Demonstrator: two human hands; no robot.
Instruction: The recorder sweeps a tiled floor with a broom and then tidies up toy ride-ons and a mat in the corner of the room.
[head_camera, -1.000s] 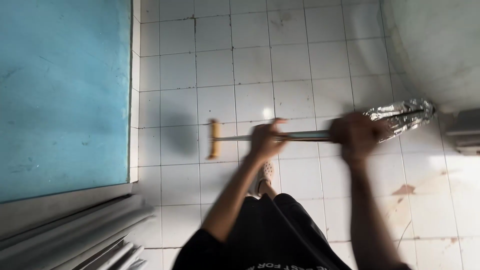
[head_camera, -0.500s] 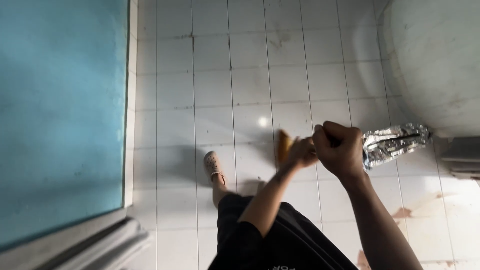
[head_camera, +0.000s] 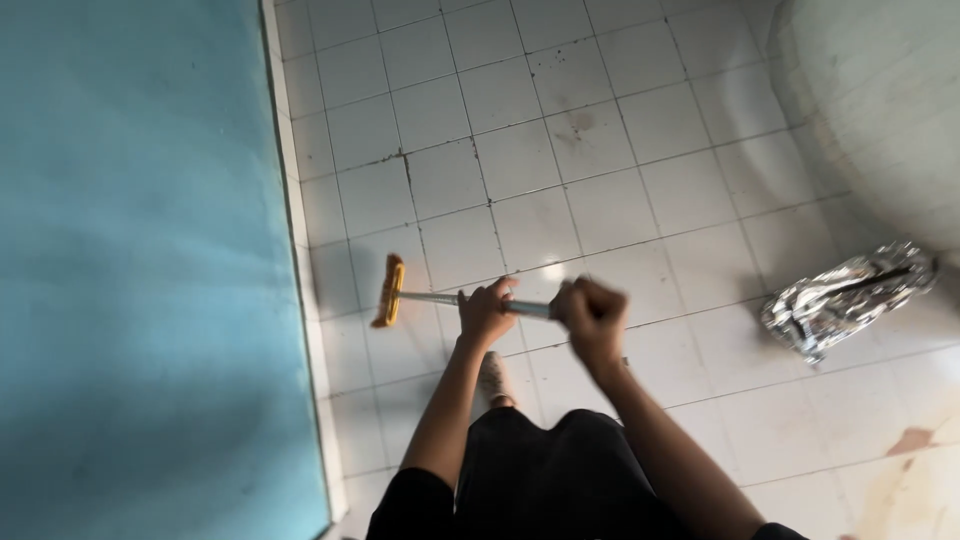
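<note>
Blue surface (head_camera: 140, 260): filled the left side, edged by a white tiled border.
Brush head (head_camera: 389, 291): yellow-orange, set on the white tiled floor (head_camera: 520, 150) just beside the blue surface's edge.
Handle (head_camera: 430, 297): metal, ran rightward from the brush head into both fists.
Left hand (head_camera: 487, 311): fingers clenched round the handle, nearer the brush head.
Foot (head_camera: 493, 376): in a pale shoe, on the tiles below the hands.
Right hand (head_camera: 592, 316): fist closed on the handle's upper end, just beside the left hand.
Crumpled foil (head_camera: 845, 297): silver, lay on the floor well apart, far right.
Curved pale wall (head_camera: 880, 110): top right corner.
</note>
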